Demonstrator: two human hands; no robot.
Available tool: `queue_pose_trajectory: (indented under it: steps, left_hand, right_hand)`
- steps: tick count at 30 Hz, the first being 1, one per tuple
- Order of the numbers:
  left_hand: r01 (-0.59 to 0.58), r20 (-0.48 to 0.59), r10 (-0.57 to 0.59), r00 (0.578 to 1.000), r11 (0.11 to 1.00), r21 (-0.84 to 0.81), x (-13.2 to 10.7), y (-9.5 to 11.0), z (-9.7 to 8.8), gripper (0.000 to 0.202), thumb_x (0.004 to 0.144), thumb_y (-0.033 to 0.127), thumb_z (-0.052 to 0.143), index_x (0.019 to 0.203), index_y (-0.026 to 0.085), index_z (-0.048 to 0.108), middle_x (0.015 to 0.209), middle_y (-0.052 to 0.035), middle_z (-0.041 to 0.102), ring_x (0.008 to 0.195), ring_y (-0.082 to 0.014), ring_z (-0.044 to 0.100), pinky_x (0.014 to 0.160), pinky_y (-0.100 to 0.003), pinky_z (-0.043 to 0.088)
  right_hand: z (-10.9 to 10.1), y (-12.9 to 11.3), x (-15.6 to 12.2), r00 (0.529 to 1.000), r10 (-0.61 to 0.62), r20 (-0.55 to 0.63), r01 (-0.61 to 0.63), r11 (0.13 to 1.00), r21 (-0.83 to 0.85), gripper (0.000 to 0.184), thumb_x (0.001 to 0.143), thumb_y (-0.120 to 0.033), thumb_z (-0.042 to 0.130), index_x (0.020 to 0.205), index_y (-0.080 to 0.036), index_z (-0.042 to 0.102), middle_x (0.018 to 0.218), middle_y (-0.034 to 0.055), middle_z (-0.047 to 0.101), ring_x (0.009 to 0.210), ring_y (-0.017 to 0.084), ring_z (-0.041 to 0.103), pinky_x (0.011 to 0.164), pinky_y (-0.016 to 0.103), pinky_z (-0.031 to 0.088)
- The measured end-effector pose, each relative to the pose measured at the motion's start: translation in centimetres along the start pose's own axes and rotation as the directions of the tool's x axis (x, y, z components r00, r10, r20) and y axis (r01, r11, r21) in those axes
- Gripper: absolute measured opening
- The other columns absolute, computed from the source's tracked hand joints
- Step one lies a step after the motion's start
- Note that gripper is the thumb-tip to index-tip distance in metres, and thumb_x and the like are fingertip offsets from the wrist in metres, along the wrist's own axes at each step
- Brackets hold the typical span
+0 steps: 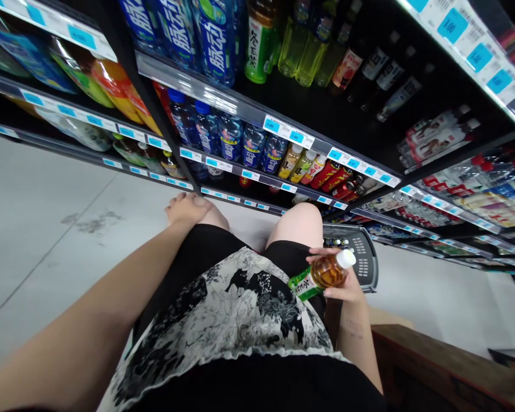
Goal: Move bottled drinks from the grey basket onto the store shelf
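Observation:
My right hand (347,286) is wrapped round a drink bottle (328,271) with amber liquid, a green label and a white cap. The bottle is tilted over my right thigh, its cap pointing up and to the right. On my left knee lies my left hand (187,209), fingers stretched out and holding nothing. A similar green-labelled bottle (260,43) stands on the shelf in front, beside several bottles of yellow-green drink (311,51). Below my right knee, a grey basket (371,257) on the floor holds several dark bottles with caps.
Shelves (240,103) with price tags run across in front, holding large blue bottles (217,40) and small blue bottles (230,137). Another rack with juice bottles (115,86) is at the left. A brown wooden-looking box or bench (446,360) stands at the lower right. The floor (47,217) is pale tile.

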State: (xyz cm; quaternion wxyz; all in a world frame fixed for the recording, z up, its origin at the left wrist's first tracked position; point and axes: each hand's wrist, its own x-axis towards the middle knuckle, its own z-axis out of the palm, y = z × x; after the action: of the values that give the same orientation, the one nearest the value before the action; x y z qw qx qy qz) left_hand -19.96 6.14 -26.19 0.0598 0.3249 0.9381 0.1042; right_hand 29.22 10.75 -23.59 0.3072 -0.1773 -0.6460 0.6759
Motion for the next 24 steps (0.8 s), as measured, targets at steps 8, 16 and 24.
queue_pose_trajectory:
  steps: [8,16,24]
  left_hand:
    - [0.004,0.017,-0.005,1.0,1.0,0.018,0.0,0.2,-0.2,0.079,0.091,0.066,0.051,0.153,0.018,0.05,0.163,-0.0145,0.036,0.142,-0.0416,0.037,0.112,-0.061,0.036]
    - [0.014,0.017,-0.014,1.0,1.0,0.027,-0.2,0.5,-0.8,0.074,0.091,0.063,0.05,0.151,0.019,0.052,0.16,-0.0144,0.04,0.138,-0.0411,0.04,0.111,-0.059,0.038]
    - [0.023,0.03,-0.024,0.999,1.0,0.018,-0.2,0.5,-0.8,0.078,0.091,0.066,0.049,0.154,0.021,0.049,0.163,-0.0133,0.037,0.141,-0.0412,0.037,0.112,-0.06,0.037]
  right_hand:
    - [3.4,-1.6,0.6,0.676,-0.324,-0.661,-0.046,0.878,-0.477,0.077,0.058,-0.042,0.088,0.119,-0.007,0.057,0.116,0.0095,0.062,0.1,0.003,0.065,0.091,0.011,0.056]
    - [3.8,-2.6,4.9,0.507,-0.189,-0.841,-0.369,0.834,-0.41,0.087,0.056,-0.064,0.083,0.118,-0.006,0.062,0.107,0.0076,0.065,0.088,0.001,0.059,0.082,0.009,0.048]
    - [3.6,-2.8,4.0,0.664,-0.066,-0.745,-0.312,0.88,-0.357,0.082,0.067,-0.06,0.076,0.129,-0.012,0.05,0.117,0.0058,0.063,0.098,0.001,0.063,0.087,0.008,0.049]
